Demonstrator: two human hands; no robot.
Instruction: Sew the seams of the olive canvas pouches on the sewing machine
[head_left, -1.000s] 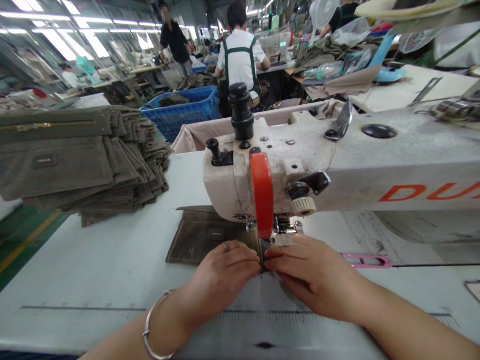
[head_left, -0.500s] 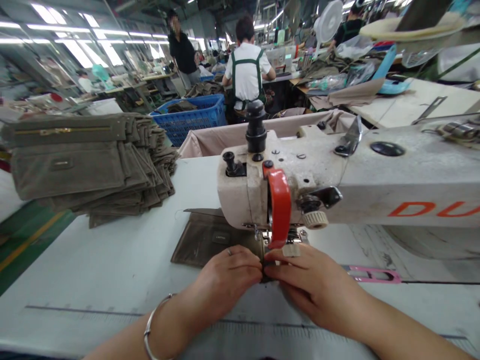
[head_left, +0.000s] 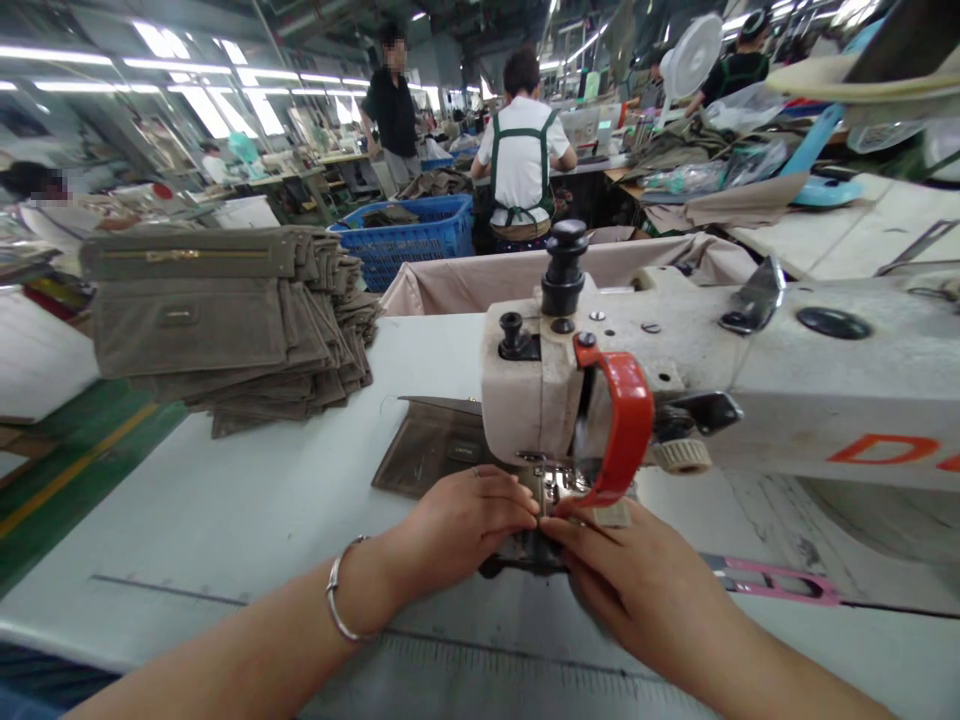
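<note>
An olive-brown fabric pouch piece (head_left: 420, 450) with a small label lies flat on the white table, partly beneath the sewing machine's head (head_left: 517, 390). My left hand (head_left: 465, 520), a silver bangle at its wrist, presses bent fingers onto the piece's near part, just left of the presser foot (head_left: 553, 490). Close on the right, my right hand (head_left: 622, 550) pinches the same piece, its fingertips almost touching the left ones. A dark edge of the piece shows below the fingertips. The machine's red guard (head_left: 628, 425) curves just above my right fingers, and the stitching point is partly hidden.
Pink-handled thread snips (head_left: 795, 583) lie right of my right hand. A stack of olive pouches (head_left: 195, 320) with zips stands at the left. Ruler markings (head_left: 525, 660) run along the table front. Beyond are a blue crate (head_left: 412, 240) and a seated co-worker (head_left: 521, 150).
My view has swung left, so the scene sits further right. Relative to the machine, the fabric piece has slid slightly left and away. Both hands stay on it, and more dark edge shows under them.
</note>
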